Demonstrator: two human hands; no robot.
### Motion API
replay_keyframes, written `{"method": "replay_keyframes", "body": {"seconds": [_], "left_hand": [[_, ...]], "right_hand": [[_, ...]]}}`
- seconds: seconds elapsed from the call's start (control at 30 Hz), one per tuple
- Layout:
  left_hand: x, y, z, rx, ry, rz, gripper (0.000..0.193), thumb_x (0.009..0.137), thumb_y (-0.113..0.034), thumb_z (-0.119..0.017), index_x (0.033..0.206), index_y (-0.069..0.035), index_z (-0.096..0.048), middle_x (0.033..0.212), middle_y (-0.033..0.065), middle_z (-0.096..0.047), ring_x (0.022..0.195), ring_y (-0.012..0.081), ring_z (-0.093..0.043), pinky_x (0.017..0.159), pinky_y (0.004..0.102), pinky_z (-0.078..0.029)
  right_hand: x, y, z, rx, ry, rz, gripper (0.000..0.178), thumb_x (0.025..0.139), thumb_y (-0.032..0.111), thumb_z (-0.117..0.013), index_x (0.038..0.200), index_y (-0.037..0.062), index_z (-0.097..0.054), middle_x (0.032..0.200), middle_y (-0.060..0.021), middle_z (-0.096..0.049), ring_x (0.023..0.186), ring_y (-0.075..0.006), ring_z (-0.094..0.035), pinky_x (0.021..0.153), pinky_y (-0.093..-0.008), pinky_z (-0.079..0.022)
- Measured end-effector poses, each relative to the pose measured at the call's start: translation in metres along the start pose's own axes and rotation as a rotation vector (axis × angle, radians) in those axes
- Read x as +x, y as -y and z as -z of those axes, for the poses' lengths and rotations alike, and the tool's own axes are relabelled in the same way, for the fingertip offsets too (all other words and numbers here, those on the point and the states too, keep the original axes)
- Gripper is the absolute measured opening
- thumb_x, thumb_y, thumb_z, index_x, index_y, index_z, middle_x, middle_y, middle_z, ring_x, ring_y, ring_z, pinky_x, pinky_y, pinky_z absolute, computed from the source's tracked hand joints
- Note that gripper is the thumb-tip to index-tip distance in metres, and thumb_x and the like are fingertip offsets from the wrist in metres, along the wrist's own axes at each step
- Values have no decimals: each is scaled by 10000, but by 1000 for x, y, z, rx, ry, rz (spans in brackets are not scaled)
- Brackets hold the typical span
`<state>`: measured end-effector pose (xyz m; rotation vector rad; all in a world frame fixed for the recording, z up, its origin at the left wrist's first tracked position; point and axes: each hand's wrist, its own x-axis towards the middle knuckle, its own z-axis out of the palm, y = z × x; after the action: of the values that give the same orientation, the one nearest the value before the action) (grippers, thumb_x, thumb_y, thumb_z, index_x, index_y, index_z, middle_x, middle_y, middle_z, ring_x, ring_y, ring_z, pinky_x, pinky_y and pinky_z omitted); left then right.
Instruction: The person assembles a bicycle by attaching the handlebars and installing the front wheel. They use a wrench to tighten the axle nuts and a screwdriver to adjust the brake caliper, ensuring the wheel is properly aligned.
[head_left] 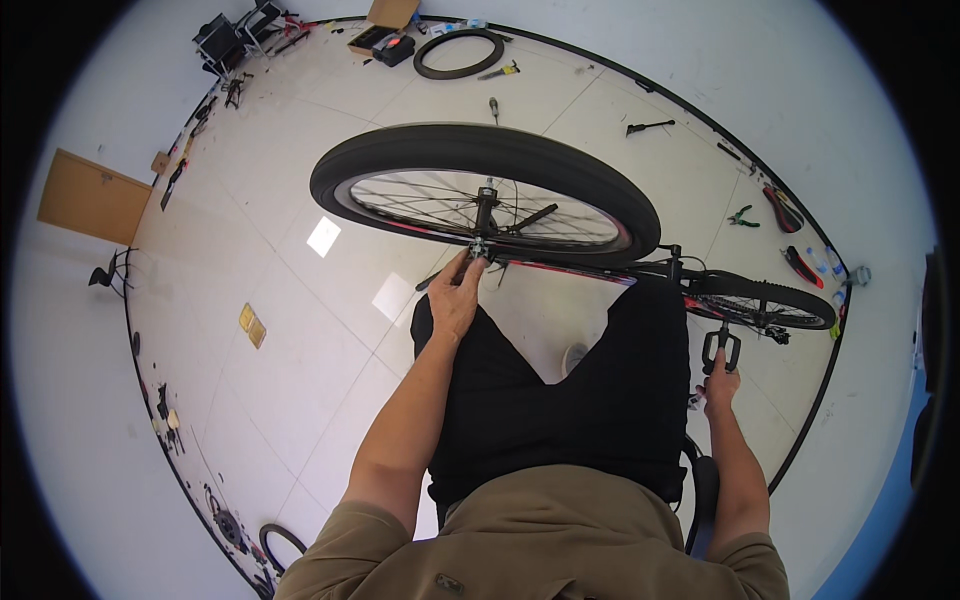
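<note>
A bicycle lies across in front of my legs, with its large front wheel (490, 133) tilted toward me. At the wheel's middle, the fingers of my left hand (455, 303) pinch the metal axle end (479, 247) just below the hub (486, 208). Far to the right, my right hand (720, 388) grips the near edge of a black pedal (721, 350), next to the rear wheel (765, 300). Part of that grip is hidden behind the thumb and fingers.
Beyond the front wheel stand a screwdriver (494, 108), a loose tyre (458, 54) and an open cardboard box (393, 14). Pliers (742, 216) and a saddle (783, 210) lie at the right. More bike parts line the left wall. A yellow packet (252, 325) sits on the tiles.
</note>
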<state>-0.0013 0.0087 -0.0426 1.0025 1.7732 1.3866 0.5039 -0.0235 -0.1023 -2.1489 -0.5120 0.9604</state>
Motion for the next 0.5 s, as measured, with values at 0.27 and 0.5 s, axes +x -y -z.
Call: {"method": "replay_keyframes", "body": {"seconds": [0.27, 0.5], "left_hand": [[0, 3, 1, 9, -1, 14, 482, 932, -266, -713, 1302, 28, -613, 1043, 103, -729, 897, 129, -650, 830, 262, -509], [-1, -2, -1, 9, -8, 37, 477, 932, -274, -712, 1300, 17, -620, 1005, 88, -721, 869, 124, -637, 808, 261, -506]], "right_hand": [[1, -2, 0, 10, 34, 9, 481, 925, 516, -638, 888, 45, -548, 678, -43, -574, 457, -115, -455, 393, -316, -471], [-1, -1, 1, -19, 38, 10, 464, 918, 534, -638, 880, 83, -534, 680, -17, -551, 473, -102, -451, 420, -320, -477]]}}
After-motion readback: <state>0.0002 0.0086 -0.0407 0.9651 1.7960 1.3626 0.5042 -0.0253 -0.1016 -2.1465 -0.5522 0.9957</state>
